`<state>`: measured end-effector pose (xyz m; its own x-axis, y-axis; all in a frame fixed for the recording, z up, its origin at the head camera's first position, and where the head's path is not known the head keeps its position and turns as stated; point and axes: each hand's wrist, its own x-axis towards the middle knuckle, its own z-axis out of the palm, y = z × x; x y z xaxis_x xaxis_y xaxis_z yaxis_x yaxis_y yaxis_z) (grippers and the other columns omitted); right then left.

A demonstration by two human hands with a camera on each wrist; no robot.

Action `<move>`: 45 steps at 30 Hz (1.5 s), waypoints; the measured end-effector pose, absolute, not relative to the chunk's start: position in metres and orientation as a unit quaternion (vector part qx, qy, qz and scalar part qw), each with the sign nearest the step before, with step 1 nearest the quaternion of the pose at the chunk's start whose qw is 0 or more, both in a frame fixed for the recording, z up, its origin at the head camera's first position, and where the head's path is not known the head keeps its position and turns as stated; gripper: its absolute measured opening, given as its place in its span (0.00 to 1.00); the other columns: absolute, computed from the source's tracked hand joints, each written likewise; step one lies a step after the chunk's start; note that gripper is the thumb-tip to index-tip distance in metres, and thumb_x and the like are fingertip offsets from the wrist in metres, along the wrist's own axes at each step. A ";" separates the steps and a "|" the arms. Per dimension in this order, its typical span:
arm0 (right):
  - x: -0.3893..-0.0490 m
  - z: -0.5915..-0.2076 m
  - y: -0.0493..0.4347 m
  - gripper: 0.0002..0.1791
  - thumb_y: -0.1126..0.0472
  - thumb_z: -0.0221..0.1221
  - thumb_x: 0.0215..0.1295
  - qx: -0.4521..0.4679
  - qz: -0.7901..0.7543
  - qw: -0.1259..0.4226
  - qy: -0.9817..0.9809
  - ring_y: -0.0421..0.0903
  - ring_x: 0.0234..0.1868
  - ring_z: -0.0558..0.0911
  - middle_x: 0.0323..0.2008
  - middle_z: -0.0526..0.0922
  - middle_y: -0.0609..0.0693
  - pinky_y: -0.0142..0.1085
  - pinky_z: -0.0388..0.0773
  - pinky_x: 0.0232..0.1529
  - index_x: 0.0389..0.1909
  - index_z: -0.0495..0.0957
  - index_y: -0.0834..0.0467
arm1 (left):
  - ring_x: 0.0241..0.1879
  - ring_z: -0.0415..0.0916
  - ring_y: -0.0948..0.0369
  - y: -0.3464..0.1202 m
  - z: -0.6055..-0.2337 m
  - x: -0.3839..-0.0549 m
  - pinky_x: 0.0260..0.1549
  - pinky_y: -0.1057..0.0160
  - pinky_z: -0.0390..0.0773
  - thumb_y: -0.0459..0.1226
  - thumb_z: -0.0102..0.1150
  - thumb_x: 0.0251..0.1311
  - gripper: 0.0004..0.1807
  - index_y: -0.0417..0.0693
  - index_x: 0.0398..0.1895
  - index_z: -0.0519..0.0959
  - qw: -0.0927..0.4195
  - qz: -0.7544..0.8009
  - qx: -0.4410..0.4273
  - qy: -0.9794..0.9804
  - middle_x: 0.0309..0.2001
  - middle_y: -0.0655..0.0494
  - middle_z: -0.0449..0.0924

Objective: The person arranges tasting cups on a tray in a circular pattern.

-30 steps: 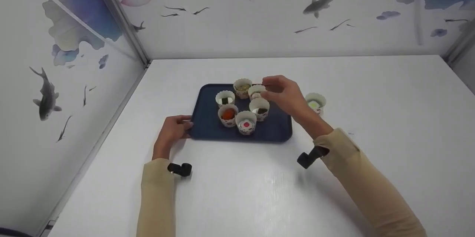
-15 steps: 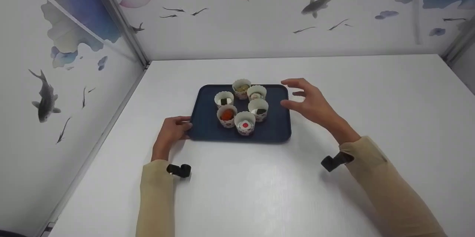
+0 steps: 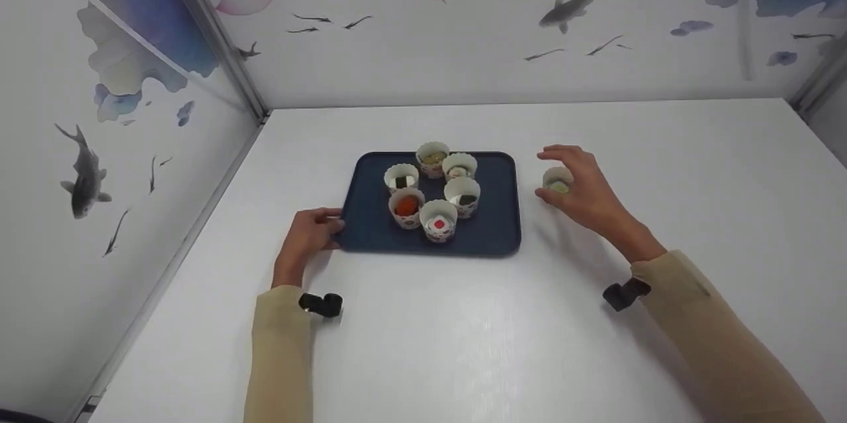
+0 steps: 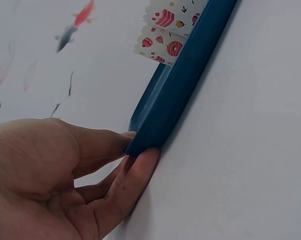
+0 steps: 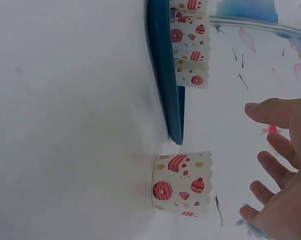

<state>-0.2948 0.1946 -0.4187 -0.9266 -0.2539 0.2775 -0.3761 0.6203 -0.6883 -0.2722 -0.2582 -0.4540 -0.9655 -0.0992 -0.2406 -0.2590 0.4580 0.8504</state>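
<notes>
My left hand (image 3: 308, 236) pinches the left edge of a dark blue tray (image 3: 493, 224), thumb at the rim and fingers against its outer side, as the left wrist view shows. Several paper cupcake cups with dessert prints stand in a ring on it, small food-like pieces inside: one cup (image 3: 406, 206) has an orange one, another cup (image 3: 439, 222) a white one with a red centre. Right of the tray stands a single paper cup (image 5: 180, 185) with something greenish in it. Close over this cup, my right hand (image 3: 585, 191) has its thumb and fingers spread apart, holding nothing.
The white table (image 3: 410, 337) runs back to a white wall panel (image 3: 456, 59) painted with fish. Another panel (image 3: 40, 264) rises along the left side. A small black camera (image 3: 626, 293) sits on the right wrist, and a like one (image 3: 321, 304) on the left.
My right hand has moved right, from beside the cups on the tray to the single cup, and its fingers have spread. The left hand and tray have stayed in place.
</notes>
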 end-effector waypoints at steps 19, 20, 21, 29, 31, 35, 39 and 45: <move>-0.311 -0.435 0.215 0.54 0.59 0.71 0.59 0.061 0.385 -0.079 -0.918 0.64 0.70 0.62 0.76 0.48 0.68 0.60 0.59 0.74 0.79 0.46 0.60 | 0.40 0.82 0.62 -0.258 -0.454 -0.273 0.35 0.69 0.83 0.31 0.53 0.71 0.21 0.38 0.65 0.75 0.081 0.518 -0.113 0.844 0.57 0.37 0.79; -0.312 -0.436 0.215 0.55 0.59 0.70 0.59 0.053 0.385 -0.084 -0.918 0.64 0.71 0.61 0.76 0.48 0.69 0.60 0.58 0.74 0.79 0.45 0.60 | 0.40 0.82 0.62 -0.257 -0.454 -0.272 0.35 0.69 0.83 0.31 0.53 0.71 0.21 0.38 0.65 0.75 0.081 0.518 -0.113 0.844 0.57 0.37 0.79; -0.313 -0.437 0.216 0.55 0.59 0.70 0.60 0.047 0.386 -0.088 -0.917 0.65 0.71 0.61 0.76 0.49 0.69 0.60 0.57 0.74 0.79 0.44 0.60 | 0.40 0.82 0.62 -0.257 -0.454 -0.272 0.35 0.69 0.84 0.31 0.53 0.71 0.21 0.38 0.66 0.74 0.081 0.518 -0.112 0.844 0.57 0.37 0.79; -0.315 -0.438 0.214 0.51 0.62 0.67 0.62 0.042 0.386 -0.089 -0.917 0.64 0.71 0.62 0.75 0.53 0.69 0.60 0.58 0.74 0.79 0.46 0.61 | 0.43 0.82 0.60 -0.255 -0.454 -0.271 0.36 0.69 0.84 0.31 0.53 0.71 0.21 0.39 0.65 0.75 0.083 0.516 -0.114 0.845 0.57 0.37 0.80; -0.315 -0.438 0.211 0.49 0.61 0.66 0.63 0.035 0.382 -0.094 -0.919 0.64 0.70 0.62 0.74 0.55 0.69 0.60 0.59 0.74 0.79 0.47 0.62 | 0.43 0.82 0.60 -0.256 -0.454 -0.270 0.36 0.69 0.84 0.31 0.53 0.71 0.21 0.39 0.65 0.75 0.085 0.517 -0.112 0.845 0.57 0.37 0.80; -0.316 -0.434 0.203 0.46 0.60 0.65 0.65 0.028 0.380 -0.093 -0.920 0.64 0.69 0.64 0.74 0.57 0.69 0.59 0.62 0.72 0.78 0.49 0.63 | 0.42 0.82 0.60 -0.257 -0.454 -0.270 0.36 0.68 0.84 0.31 0.53 0.71 0.21 0.38 0.65 0.75 0.081 0.516 -0.107 0.846 0.56 0.36 0.80; -0.317 -0.427 0.194 0.45 0.59 0.64 0.65 0.043 0.386 -0.074 -0.919 0.62 0.64 0.67 0.73 0.58 0.70 0.58 0.67 0.67 0.77 0.51 0.64 | 0.41 0.83 0.60 -0.258 -0.453 -0.270 0.36 0.68 0.84 0.31 0.53 0.71 0.21 0.38 0.65 0.75 0.076 0.514 -0.106 0.848 0.57 0.36 0.80; -0.317 -0.412 0.180 0.44 0.59 0.64 0.66 0.075 0.389 -0.063 -0.916 0.62 0.65 0.67 0.73 0.59 0.68 0.57 0.68 0.67 0.76 0.52 0.64 | 0.39 0.82 0.61 -0.257 -0.453 -0.272 0.35 0.69 0.83 0.31 0.53 0.71 0.20 0.38 0.65 0.75 0.080 0.512 -0.109 0.848 0.56 0.37 0.80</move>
<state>-0.3171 0.1802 -0.4124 -0.9808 -0.1869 -0.0561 -0.0895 0.6866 -0.7215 -0.2719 -0.2568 -0.4527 -0.9637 -0.1024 -0.2467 -0.2660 0.4516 0.8517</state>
